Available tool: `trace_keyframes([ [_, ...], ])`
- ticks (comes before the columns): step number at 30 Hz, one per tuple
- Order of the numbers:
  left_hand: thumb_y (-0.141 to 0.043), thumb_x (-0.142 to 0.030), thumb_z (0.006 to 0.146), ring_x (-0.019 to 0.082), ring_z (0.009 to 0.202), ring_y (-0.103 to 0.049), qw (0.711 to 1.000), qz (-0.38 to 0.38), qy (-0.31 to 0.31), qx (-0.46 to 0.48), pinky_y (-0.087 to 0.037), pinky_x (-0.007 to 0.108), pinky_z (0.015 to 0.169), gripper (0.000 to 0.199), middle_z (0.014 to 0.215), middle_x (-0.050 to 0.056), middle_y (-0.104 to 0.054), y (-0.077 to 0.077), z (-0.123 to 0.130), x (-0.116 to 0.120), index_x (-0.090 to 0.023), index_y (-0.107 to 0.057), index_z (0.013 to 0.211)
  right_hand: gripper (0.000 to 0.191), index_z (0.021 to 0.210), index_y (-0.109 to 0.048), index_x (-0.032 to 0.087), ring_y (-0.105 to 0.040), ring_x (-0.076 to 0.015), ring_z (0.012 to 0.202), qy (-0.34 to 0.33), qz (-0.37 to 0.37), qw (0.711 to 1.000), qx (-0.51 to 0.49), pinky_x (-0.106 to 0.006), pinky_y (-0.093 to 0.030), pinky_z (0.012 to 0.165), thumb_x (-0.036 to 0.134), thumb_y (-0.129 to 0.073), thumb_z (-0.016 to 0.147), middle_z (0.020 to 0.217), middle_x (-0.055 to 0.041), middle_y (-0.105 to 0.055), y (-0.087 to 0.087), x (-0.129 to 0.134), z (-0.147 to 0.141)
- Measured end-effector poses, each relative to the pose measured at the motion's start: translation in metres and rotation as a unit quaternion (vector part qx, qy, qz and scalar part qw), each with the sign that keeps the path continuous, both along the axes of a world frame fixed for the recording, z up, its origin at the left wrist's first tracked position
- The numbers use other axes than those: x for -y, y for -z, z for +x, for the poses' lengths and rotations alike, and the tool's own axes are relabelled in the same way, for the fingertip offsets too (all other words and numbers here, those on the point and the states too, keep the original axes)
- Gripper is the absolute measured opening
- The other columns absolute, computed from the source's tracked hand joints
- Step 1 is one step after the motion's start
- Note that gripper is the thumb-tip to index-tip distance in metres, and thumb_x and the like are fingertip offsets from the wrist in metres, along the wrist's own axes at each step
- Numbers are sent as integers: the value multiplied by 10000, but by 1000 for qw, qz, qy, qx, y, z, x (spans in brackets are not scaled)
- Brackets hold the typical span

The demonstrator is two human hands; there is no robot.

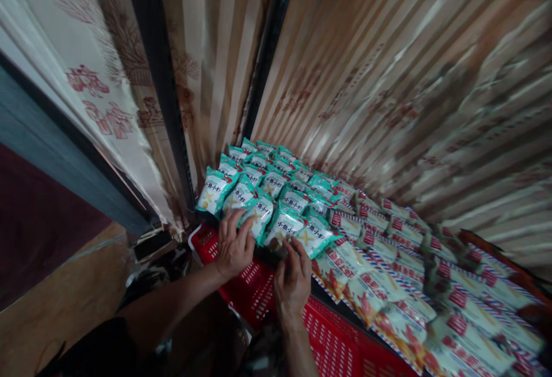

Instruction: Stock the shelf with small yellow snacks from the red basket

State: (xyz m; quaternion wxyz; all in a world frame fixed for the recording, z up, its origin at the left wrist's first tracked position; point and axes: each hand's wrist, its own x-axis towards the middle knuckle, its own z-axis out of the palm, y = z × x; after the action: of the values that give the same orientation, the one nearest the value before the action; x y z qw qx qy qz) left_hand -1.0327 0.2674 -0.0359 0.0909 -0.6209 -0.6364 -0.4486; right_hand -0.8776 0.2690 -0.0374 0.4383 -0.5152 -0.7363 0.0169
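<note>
Several green-and-white snack bags point(263, 216) stand in slanting rows on a shelf. Against the lower front of the nearest row rests my left hand point(235, 247), its fingers bent and somewhat apart, touching the bags. My right hand point(293, 279) is to the right of it, with fingers and thumb curled at the bottom edge of another green-and-white snack bag point(284, 224). That bag's lower part is partly hidden by the fingers. Both forearms reach in from below, over a red basket point(250, 302).
To the right lie rows of white snack bags with red print and striped edges point(373, 285). Behind rises a pleated, printed curtain point(345, 78), with dark metal posts point(159, 61) at the left. The red perforated basket runs along the shelf front.
</note>
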Motion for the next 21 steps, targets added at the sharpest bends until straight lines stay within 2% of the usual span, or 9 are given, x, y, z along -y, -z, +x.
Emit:
trace_keyframes([
  [3,-421,-247,877,302,1325,-250,994,26,-88,53,-259,511,1060,436,1372,192,-350,-4,-28,-10,-116,-404,1293,360,1157,-552,195,-511,-211,1141,-43,4,999,5,-443,-442,957,115,-395,844,1233,-111,-536,-9,-1,-12],
  [6,-371,-324,909,299,1371,-153,986,27,-133,97,-204,526,1082,503,1440,202,-257,-2,-46,-21,-118,-301,1363,370,1195,-541,186,-491,-212,1188,-85,-26,996,0,-417,-451,963,141,-390,860,1300,-124,-495,-23,-6,-34],
  [9,-346,-345,919,292,1386,-114,985,23,-134,108,-187,522,1090,530,1471,196,-213,3,-52,-27,-126,-252,1393,373,1211,-543,139,-458,-229,1233,-102,-67,993,-1,-401,-447,975,190,-389,875,1358,-160,-440,-37,-17,-59],
  [13,-348,-329,915,285,1391,-104,984,9,-134,116,-196,509,1090,549,1482,199,-199,10,-54,-34,-114,-225,1405,404,1221,-545,102,-454,-255,1239,-85,-114,990,16,-417,-420,1001,224,-399,864,1390,-181,-399,-47,-37,-85],
  [17,-341,-315,909,281,1383,-142,979,-8,-153,137,-218,499,1084,555,1457,219,-245,13,-57,-41,-87,-222,1401,422,1228,-542,77,-435,-265,1255,-80,-142,986,26,-407,-411,1006,190,-410,843,1390,-200,-397,-51,-53,-97],
  [21,-326,-308,913,268,1360,-214,980,7,-137,141,-237,484,1082,532,1411,213,-326,13,-59,-46,-93,-235,1392,405,1206,-562,82,-456,-257,1238,-87,-130,987,19,-411,-401,1015,175,-395,849,1351,-197,-450,-56,-61,-102],
])
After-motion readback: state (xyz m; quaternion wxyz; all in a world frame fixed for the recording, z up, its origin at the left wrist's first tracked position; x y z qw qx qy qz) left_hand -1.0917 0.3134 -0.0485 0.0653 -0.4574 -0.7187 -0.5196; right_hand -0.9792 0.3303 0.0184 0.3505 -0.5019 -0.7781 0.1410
